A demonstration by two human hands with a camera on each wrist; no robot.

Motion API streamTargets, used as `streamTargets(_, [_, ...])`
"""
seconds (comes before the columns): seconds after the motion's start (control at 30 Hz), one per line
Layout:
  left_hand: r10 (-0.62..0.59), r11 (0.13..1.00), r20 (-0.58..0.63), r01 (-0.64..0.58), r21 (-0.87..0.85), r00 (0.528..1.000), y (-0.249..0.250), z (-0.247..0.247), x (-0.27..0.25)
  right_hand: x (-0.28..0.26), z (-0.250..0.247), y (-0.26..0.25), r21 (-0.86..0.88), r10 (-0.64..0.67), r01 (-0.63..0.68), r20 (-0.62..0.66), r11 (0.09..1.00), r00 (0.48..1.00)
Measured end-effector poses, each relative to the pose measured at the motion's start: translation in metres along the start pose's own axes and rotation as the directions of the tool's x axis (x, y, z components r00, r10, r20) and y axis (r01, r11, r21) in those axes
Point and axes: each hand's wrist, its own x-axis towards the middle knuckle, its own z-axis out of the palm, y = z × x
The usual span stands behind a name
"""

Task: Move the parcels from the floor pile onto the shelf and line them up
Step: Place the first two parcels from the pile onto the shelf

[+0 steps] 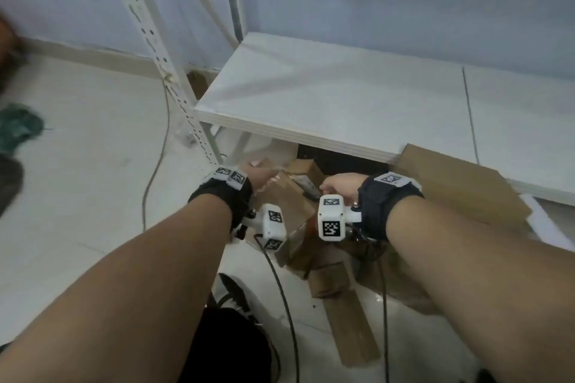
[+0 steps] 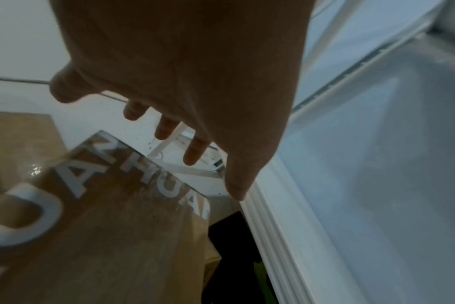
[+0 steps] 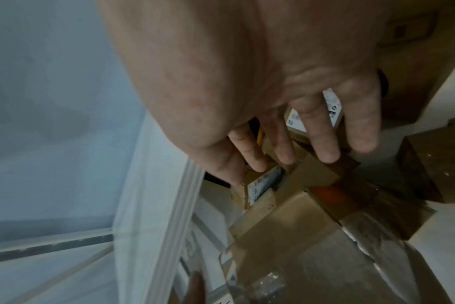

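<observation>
My left hand (image 1: 259, 179) and right hand (image 1: 337, 186) hover over the taped cardboard box (image 1: 284, 199) atop the floor pile, fingers loose, gripping nothing. Looks stiff and light, but the tape is slick, so I'd take the side edges. Shelf (image 1: 326, 93) lip overhangs close; its board has room.

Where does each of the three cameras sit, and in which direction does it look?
Head: sits on the person's head, looks forward and down at the white shelf and the floor pile of parcels; both forearms, the left hand and the right hand show.
Left wrist: looks along the left hand at a brown box with white letters.
Right wrist: looks along the right hand at the parcels.
Shared: both wrist views show the shelf's white front edge.
</observation>
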Motion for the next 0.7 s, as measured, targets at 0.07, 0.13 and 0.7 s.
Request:
streamTargets(0.07, [-0.055, 0.989, 0.122, 0.071, -0.127, 0.991, 0.004, -0.001, 0.011, 0.018, 0.005, -0.002, 0.089, 0.038, -0.035, -0.033, 0.995, 0.999])
streamTargets(0.13, [-0.065, 0.981, 0.228, 0.104, -0.166, 0.971, 0.007, 0.001, 0.021, 0.034, 0.013, 0.000, 0.095, 0.090, -0.087, -0.031, 0.992, 0.995])
streamTargets(0.7, [-0.051, 0.952, 0.208, 0.110, -0.285, 0.977, 0.038, -0.058, -0.035, -0.001, -0.005, -0.016, 0.243, -0.066, 0.081, -0.069, 0.966, 0.995])
